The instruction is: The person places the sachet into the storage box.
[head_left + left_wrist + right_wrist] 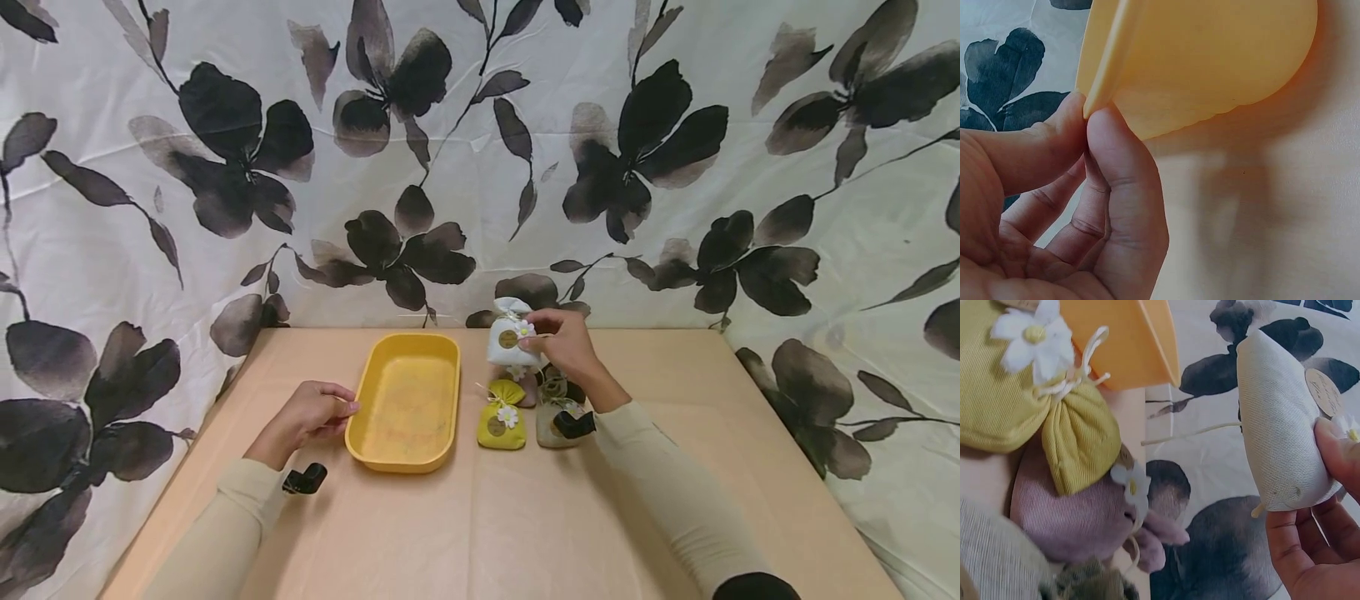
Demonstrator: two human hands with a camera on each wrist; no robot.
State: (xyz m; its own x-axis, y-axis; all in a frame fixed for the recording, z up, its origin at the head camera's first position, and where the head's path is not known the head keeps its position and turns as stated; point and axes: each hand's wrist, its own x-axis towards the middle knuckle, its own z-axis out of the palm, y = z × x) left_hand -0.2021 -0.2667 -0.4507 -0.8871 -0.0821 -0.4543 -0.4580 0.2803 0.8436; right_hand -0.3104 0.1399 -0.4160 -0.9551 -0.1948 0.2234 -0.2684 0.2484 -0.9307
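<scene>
Between thumb and fingers, my left hand pinches the left rim of a yellow plastic tray; the left wrist view shows that pinch closely. My right hand holds a white drawstring pouch with a daisy and a round tag, raised over the other pouches. Beneath it are a yellow-green pouch with a daisy, a mauve pouch partly covered, and a grey-green pouch. In the right wrist view, the white pouch sits between thumb and fingers, apart from the others.
A peach-coloured table lies under everything. Behind and beside it hangs a white cloth with dark flowers. Little space separates the tray from the yellow-green pouch.
</scene>
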